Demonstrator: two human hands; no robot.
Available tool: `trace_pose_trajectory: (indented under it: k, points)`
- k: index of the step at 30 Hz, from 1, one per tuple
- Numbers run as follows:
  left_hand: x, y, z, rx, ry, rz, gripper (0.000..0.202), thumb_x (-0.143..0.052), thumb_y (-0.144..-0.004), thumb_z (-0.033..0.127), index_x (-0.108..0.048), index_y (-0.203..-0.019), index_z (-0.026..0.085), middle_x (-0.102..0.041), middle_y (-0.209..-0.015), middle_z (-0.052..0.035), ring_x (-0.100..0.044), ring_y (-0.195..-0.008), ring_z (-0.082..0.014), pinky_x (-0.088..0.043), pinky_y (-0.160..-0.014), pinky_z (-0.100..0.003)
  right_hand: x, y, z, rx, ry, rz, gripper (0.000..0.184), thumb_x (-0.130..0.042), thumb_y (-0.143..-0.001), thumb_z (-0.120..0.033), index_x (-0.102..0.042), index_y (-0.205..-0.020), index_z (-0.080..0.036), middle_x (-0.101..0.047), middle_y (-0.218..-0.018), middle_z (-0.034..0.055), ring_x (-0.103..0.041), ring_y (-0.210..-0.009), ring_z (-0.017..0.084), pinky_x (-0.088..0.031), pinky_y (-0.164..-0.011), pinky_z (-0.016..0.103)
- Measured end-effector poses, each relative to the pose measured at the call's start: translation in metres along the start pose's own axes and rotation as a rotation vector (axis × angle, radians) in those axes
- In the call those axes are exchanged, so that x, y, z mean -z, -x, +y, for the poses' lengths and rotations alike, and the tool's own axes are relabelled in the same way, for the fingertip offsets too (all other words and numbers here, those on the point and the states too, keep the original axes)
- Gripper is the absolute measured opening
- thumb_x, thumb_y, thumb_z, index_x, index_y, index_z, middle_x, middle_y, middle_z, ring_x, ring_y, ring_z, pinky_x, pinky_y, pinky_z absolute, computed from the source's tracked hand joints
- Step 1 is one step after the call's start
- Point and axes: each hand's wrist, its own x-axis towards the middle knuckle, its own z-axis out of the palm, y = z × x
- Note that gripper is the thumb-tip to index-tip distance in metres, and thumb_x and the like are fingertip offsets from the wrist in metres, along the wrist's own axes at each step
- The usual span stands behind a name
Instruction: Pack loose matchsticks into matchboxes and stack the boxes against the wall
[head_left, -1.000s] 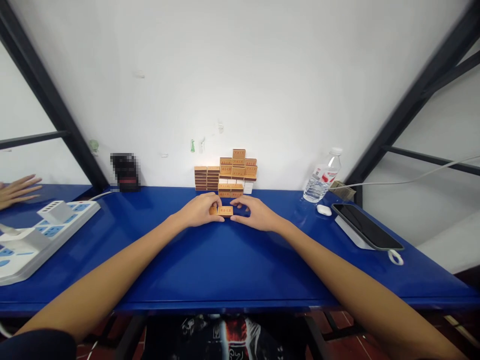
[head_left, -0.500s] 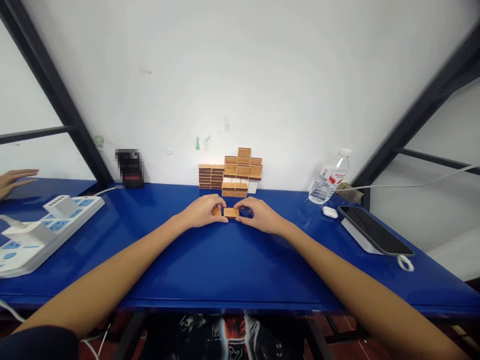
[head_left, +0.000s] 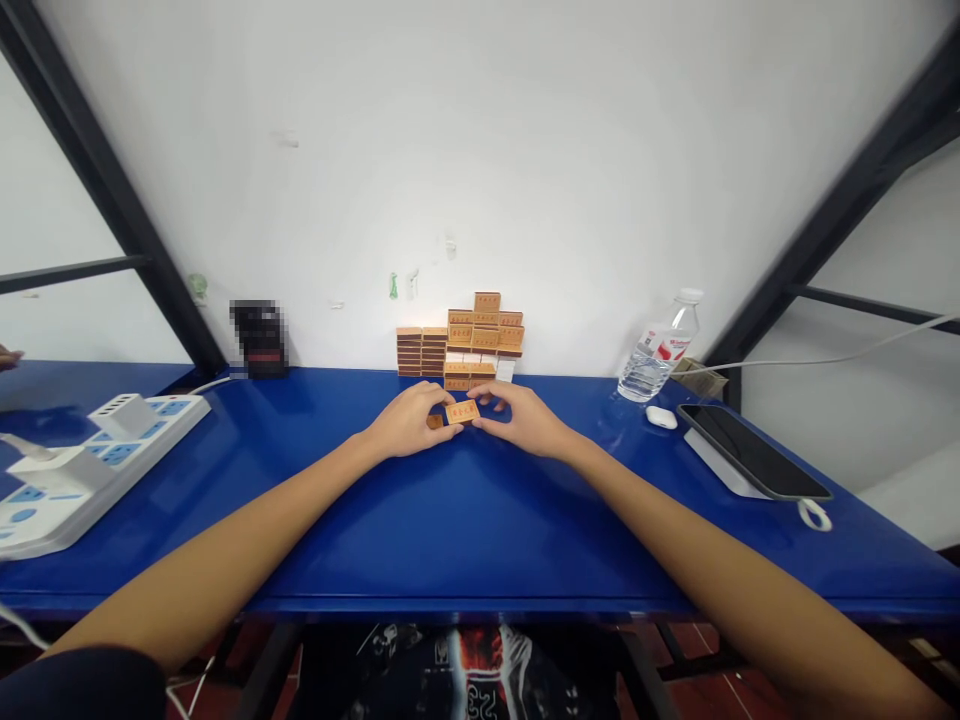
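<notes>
My left hand (head_left: 409, 422) and my right hand (head_left: 521, 420) meet over the middle of the blue table (head_left: 465, 520). Together they pinch a small tan matchbox (head_left: 462, 411), tilted and raised a little off the table. A darker brown piece (head_left: 434, 422) sits under my left fingers; I cannot tell whether it is a separate box. Behind the hands, against the white wall, stands a pile of several matching matchboxes (head_left: 465, 345), stacked in steps.
A white power strip (head_left: 82, 465) lies at the left with plugs in it. A water bottle (head_left: 658, 358), a white earbud case (head_left: 661, 417) and a phone on a stand (head_left: 752, 455) are at the right. Another person's fingertips (head_left: 7, 357) show at the far left.
The matchbox has been lifted and tilted between my two hands. The other person's hand at the left has drawn back almost out of view.
</notes>
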Motion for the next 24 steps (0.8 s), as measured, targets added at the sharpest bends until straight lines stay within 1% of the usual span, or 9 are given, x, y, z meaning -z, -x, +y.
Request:
trace_pose_trajectory:
  k: [2,5,7,9,11,15,17,21,24]
  points:
    - [0.001,0.0,-0.001,0.017,0.003,0.047,0.029,-0.072,-0.09,0.044,-0.069,-0.106,0.021,-0.072,-0.104,-0.0074,-0.066,-0.1,-0.027,-0.052,-0.09,-0.042,-0.001,-0.001,0.001,-0.079,-0.098,0.049,0.039,-0.075,-0.086,-0.035,-0.067,-0.121,-0.02,-0.071,-0.124,0.0111,-0.068,-0.097,0.021,-0.056,-0.079,0.035]
    - [0.003,0.0,-0.002,0.044,0.007,0.12,0.028,-0.072,-0.091,0.042,-0.068,-0.108,0.021,-0.072,-0.106,-0.0072,-0.066,-0.101,-0.0261,-0.051,-0.091,-0.042,-0.002,-0.004,0.002,-0.257,-0.261,0.084,0.033,-0.074,-0.087,-0.043,-0.069,-0.108,-0.017,-0.073,-0.114,0.0109,-0.067,-0.088,0.018,-0.058,-0.07,0.032]
    - [0.003,0.001,-0.001,0.044,0.009,0.145,0.029,-0.073,-0.09,0.041,-0.068,-0.109,0.02,-0.072,-0.107,-0.0071,-0.066,-0.101,-0.0253,-0.051,-0.092,-0.041,-0.003,-0.004,-0.001,-0.333,-0.381,0.06,0.03,-0.073,-0.087,-0.045,-0.07,-0.099,-0.017,-0.074,-0.105,0.0093,-0.066,-0.087,0.018,-0.058,-0.065,0.029]
    - [0.003,0.001,0.0,0.034,0.007,0.149,0.029,-0.074,-0.09,0.041,-0.069,-0.109,0.02,-0.072,-0.106,-0.0067,-0.066,-0.1,-0.0245,-0.051,-0.091,-0.04,-0.004,-0.004,-0.004,-0.367,-0.486,0.028,0.03,-0.073,-0.088,-0.045,-0.072,-0.097,-0.017,-0.073,-0.104,0.0089,-0.065,-0.088,0.018,-0.058,-0.063,0.027]
    - [0.004,0.002,0.001,0.02,0.005,0.138,0.028,-0.074,-0.09,0.041,-0.07,-0.108,0.02,-0.072,-0.102,-0.0058,-0.066,-0.096,-0.0239,-0.051,-0.087,-0.038,-0.006,-0.002,-0.008,-0.393,-0.548,0.006,0.03,-0.074,-0.089,-0.045,-0.073,-0.098,-0.017,-0.073,-0.102,0.0088,-0.065,-0.088,0.018,-0.059,-0.064,0.027]
    - [0.005,0.003,0.004,-0.008,0.012,0.096,0.03,-0.075,-0.09,0.044,-0.072,-0.11,0.022,-0.072,-0.099,-0.0051,-0.065,-0.092,-0.0238,-0.051,-0.084,-0.037,-0.011,0.0,-0.009,-0.48,-0.58,-0.004,0.027,-0.075,-0.089,-0.042,-0.075,-0.094,-0.016,-0.072,-0.091,0.0077,-0.066,-0.087,0.018,-0.059,-0.063,0.025]
    - [0.005,0.003,0.006,-0.014,0.015,0.075,0.034,-0.075,-0.091,0.047,-0.072,-0.114,0.023,-0.072,-0.1,-0.0055,-0.065,-0.094,-0.0243,-0.051,-0.085,-0.038,-0.013,0.0,-0.006,-0.516,-0.565,0.012,0.025,-0.075,-0.09,-0.041,-0.074,-0.09,-0.016,-0.072,-0.085,0.0067,-0.066,-0.08,0.016,-0.057,-0.06,0.024]
    - [0.004,0.003,0.006,0.013,0.012,0.06,0.041,-0.076,-0.09,0.052,-0.072,-0.119,0.023,-0.074,-0.104,-0.007,-0.066,-0.098,-0.0263,-0.052,-0.087,-0.04,-0.014,-0.001,0.001,-0.571,-0.53,0.036,0.025,-0.074,-0.09,-0.038,-0.071,-0.079,-0.016,-0.071,-0.079,0.0055,-0.059,-0.06,0.011,-0.053,-0.053,0.024]
    - [0.003,0.003,0.002,0.043,0.012,0.072,0.038,-0.077,-0.089,0.051,-0.074,-0.114,0.022,-0.076,-0.104,-0.0069,-0.068,-0.098,-0.0263,-0.052,-0.087,-0.04,-0.011,-0.002,0.004,-0.603,-0.513,0.057,0.023,-0.072,-0.09,-0.034,-0.069,-0.075,-0.016,-0.071,-0.078,0.0061,-0.059,-0.06,0.011,-0.053,-0.052,0.023]
